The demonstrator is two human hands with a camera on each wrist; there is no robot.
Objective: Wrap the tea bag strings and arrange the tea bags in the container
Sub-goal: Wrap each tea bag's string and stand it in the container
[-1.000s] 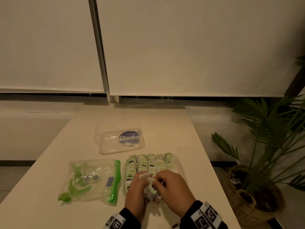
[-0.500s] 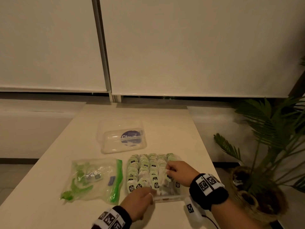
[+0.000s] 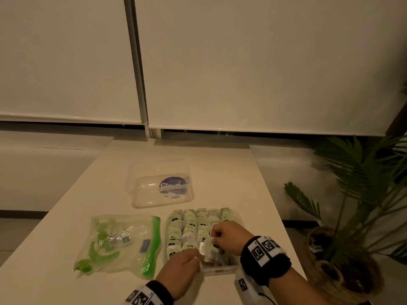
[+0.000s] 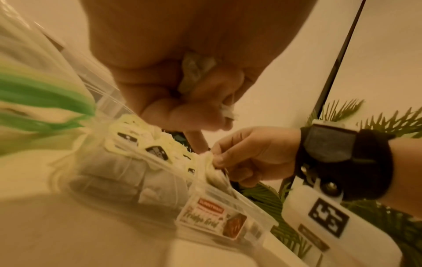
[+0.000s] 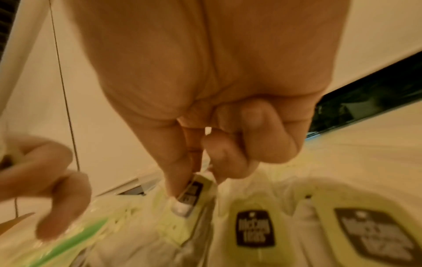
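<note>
Step in hand, as judged: seating one tea bag (image 3: 208, 252) at the near end of the container (image 3: 220, 271), whose rows are almost full. Your right hand (image 3: 229, 237) pinches the bag's paper tag (image 5: 194, 191) between thumb and fingertips; your left hand (image 3: 184, 268) is curled round something pale at the container's near rim, possibly another bag, too blurred to say. Next: lower the bag upright into the remaining gap, string tucked, without disturbing neighbouring tags.

Dim warm light; wrist views blurred, edges distorted.
</note>
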